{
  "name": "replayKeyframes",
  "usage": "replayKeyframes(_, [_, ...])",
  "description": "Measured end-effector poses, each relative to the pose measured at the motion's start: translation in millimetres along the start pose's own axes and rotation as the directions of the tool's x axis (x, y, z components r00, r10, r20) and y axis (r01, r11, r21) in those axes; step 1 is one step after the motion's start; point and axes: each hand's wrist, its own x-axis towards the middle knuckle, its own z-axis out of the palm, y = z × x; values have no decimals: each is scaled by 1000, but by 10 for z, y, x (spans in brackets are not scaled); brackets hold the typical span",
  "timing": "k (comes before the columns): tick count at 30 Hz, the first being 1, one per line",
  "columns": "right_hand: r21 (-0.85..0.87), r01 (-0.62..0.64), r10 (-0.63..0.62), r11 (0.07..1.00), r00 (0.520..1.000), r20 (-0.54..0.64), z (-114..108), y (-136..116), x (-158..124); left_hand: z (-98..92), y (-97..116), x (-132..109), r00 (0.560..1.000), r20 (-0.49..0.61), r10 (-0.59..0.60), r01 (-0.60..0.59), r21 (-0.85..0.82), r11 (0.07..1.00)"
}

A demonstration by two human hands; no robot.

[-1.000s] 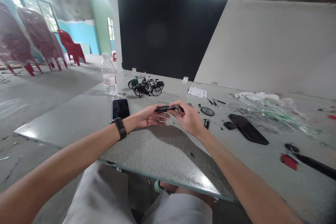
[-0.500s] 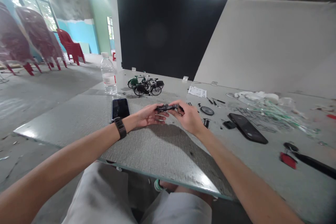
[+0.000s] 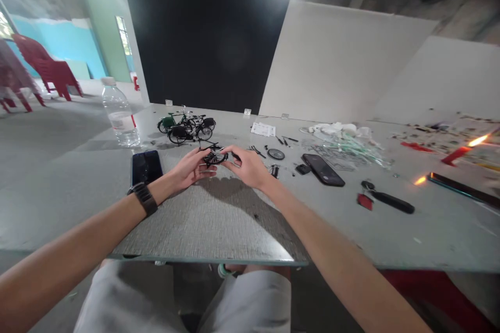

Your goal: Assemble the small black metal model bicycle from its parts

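Between my two hands is a black model bicycle (image 3: 215, 157), partly assembled, with a wheel showing; fingers cover part of it. My left hand (image 3: 192, 169) grips its left end, thumb on top and fingers below. My right hand (image 3: 247, 166) pinches its right side between thumb and fingers. Both hands are just above the table (image 3: 195, 223). Beyond them stand several small model bicycles, a black one (image 3: 191, 134) in front and a green one (image 3: 172, 121) behind. To the right of my right hand lies a loose model wheel (image 3: 276, 154).
A water bottle (image 3: 121, 119) and a dark phone (image 3: 146, 167) are on the left. Rightward lie a paper sheet (image 3: 263, 129), small tools (image 3: 285, 141), another phone (image 3: 323, 169), plastic wrapping with part frames (image 3: 347, 148), and a black-handled object (image 3: 390, 201) with a red tag.
The view has swung right. The model bicycle in my hands has turned, so its wheel and frame now show more from the side. Both hands still hold it.
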Motion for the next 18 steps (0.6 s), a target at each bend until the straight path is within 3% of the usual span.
replayKeyframes(12, [28, -68, 65, 997, 994, 88, -88, -22, 6, 15, -42, 9, 997, 27, 66, -68, 97, 993])
replayKeyframes(15, [-6, -188, 188, 982, 980, 73, -351, 66, -28, 6, -48, 10, 997, 27, 67, -69, 104, 992])
replayKeyframes(18, [-82, -350, 349, 933, 937, -31, -820, 310, -229, 10, -42, 4, 998, 18, 56, -58, 101, 993])
